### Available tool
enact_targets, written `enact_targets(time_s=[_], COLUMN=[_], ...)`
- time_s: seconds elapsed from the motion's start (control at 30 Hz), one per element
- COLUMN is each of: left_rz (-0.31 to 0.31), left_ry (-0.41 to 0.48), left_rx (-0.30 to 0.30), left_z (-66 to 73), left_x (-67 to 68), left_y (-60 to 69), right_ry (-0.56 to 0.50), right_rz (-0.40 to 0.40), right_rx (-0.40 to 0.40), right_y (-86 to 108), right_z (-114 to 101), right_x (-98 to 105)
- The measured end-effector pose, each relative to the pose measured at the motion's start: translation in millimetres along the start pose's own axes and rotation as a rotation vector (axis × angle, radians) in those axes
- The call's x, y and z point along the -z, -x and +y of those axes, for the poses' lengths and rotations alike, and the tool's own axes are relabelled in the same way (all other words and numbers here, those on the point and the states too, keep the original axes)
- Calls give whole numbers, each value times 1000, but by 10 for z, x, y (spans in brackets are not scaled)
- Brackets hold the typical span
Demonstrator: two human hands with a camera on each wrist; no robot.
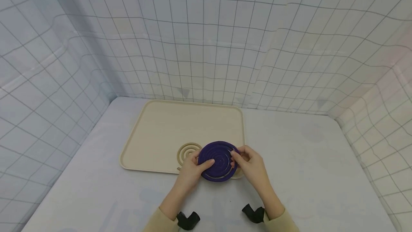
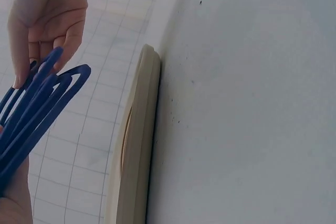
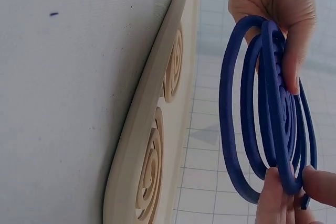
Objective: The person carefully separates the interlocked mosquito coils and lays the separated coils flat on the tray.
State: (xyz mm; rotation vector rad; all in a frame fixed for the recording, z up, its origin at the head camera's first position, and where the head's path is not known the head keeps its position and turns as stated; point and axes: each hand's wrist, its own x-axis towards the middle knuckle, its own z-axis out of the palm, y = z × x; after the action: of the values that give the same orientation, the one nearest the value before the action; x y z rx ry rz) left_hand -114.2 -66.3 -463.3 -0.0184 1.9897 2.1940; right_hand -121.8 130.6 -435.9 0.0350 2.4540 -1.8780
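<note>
Both hands hold a dark blue disc of concentric rings (image 1: 219, 171) over the near right part of the beige tray. My left hand (image 1: 190, 170) grips its left side, thumb on top and fingers beneath. At the right rim, my right hand (image 1: 252, 165) pinches it between thumb and fingers. From the right wrist view, the blue rings (image 3: 226, 103) appear edge-on and fanned apart; whether this is one piece or several stacked cannot be told. A beige ring-patterned disc (image 1: 181, 155) lies on the tray left of the blue one, partly covered by my left hand.
The beige tray (image 1: 193, 117) has a low raised rim and lies on a white table (image 1: 305, 160). A second beige ring-patterned disc (image 3: 149, 177) shows on it in the right wrist view. Grid-patterned white curtains (image 1: 206, 46) enclose the back and sides. Black devices (image 1: 188, 221) sit at both wrists.
</note>
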Motion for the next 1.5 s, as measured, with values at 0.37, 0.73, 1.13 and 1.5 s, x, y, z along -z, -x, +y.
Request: enact_targets(time_s=[0.37,0.73,1.13,1.5], left_rz=[-54,-192,-21,19], left_ry=[-256,-526,-119,-89], left_rx=[-30,-37,2,-42], left_z=[16,133,81,84], left_x=[85,138,22,-15], left_y=[-22,-71,-23,20], right_ry=[117,331,112,59], right_rz=[-48,-158,43,7], right_rx=[0,141,-16,-2], right_y=[0,-40,-21,9], right_z=[11,-72,-32,-24], right_x=[11,-15,-46,-22])
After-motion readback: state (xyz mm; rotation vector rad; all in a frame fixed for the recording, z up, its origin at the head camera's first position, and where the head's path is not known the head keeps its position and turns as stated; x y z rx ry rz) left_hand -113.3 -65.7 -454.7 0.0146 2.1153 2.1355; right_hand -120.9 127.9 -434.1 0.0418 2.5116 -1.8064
